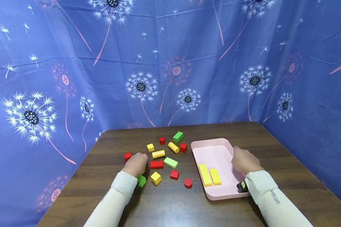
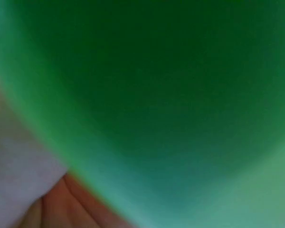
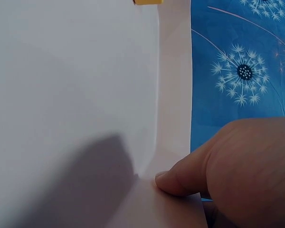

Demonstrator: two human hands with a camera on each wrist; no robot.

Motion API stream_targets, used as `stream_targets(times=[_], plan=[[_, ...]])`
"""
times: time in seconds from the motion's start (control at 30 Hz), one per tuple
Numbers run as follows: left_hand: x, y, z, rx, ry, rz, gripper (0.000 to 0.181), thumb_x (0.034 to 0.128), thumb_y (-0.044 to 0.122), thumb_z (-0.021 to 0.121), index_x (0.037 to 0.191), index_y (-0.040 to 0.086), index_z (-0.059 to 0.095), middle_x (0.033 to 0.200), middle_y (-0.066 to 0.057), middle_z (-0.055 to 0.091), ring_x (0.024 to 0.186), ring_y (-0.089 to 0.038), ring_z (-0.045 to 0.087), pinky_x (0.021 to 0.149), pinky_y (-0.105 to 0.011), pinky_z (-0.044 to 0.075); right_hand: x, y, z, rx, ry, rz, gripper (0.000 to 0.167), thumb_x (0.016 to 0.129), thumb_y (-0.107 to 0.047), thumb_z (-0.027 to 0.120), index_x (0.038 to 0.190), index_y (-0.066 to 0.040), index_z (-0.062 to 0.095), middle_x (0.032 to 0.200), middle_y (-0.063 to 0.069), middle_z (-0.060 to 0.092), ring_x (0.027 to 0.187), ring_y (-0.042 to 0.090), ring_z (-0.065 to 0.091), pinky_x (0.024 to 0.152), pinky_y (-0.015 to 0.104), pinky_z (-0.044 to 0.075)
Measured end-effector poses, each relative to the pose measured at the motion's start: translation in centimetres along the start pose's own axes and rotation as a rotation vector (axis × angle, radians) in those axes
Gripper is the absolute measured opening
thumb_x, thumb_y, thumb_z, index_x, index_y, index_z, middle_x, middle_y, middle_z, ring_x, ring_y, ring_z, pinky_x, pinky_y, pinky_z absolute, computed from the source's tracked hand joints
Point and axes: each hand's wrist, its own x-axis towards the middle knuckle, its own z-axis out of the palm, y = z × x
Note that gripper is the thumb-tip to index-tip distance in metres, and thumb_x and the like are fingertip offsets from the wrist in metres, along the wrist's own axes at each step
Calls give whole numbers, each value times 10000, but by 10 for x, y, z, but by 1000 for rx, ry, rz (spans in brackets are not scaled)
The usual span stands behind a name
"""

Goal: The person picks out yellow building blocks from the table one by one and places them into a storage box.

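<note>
At the right, a pink tray (image 1: 220,194) holds two yellow blocks (image 1: 205,175). My right hand (image 1: 245,160) pinches its right rim; in the right wrist view the thumb of that hand (image 3: 237,166) presses the inside of the tray wall (image 3: 175,95), with fingers behind it. My left hand (image 1: 137,163) is low over the left side of the scattered blocks, between a red block (image 1: 127,156) and a green block (image 1: 141,180) by the wrist. Its fingertips are hidden. A blurred green surface (image 2: 171,95) fills most of the left wrist view, with some palm (image 2: 69,206) below.
Several loose blocks lie between my left hand and the tray, among them a yellow cube (image 1: 155,178), a red disc (image 1: 188,183), a light green block (image 1: 170,162) and a yellow cylinder (image 1: 173,147). A blue patterned cloth (image 1: 164,94) hangs behind the wooden table (image 1: 164,208).
</note>
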Motion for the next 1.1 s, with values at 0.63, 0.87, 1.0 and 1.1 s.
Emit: stream_targets(times=[0.63, 0.87, 1.0, 1.1], plan=[[-3, -1, -3, -25, 17, -8, 134, 875, -76, 712, 934, 39, 749, 880, -140, 728, 741, -245, 675, 690, -427, 591, -2, -1, -1, 3, -3, 6, 495, 950, -85, 505, 1393, 126, 436, 1222, 369, 631, 954, 453, 674, 722, 636, 533], [0, -7, -1, -66, 58, 5, 156, 839, -95, 732, 929, 32, 739, 860, -123, 728, 745, -239, 682, 645, -398, 572, 0, 2, -1, 5, -4, 7, 519, 957, -86, 497, 1425, 122, 416, 1264, 370, 617, 1019, 486, 670, 748, 653, 534], [1, -11, 1, -106, 74, 26, 234, 819, -129, 706, 922, 67, 782, 895, -86, 749, 808, -233, 689, 715, -398, 591, 0, 2, -1, 8, -9, 8, 535, 955, -88, 500, 1441, 114, 408, 1287, 365, 611, 1051, 498, 664, 762, 667, 530], [1, -10, -2, -115, 96, 25, 285, 801, -149, 695, 916, 90, 798, 918, -67, 752, 871, -247, 696, 769, -406, 600, 0, 1, -1, 9, -9, 6, 536, 950, -88, 507, 1438, 114, 414, 1288, 360, 615, 1059, 497, 663, 777, 669, 529]])
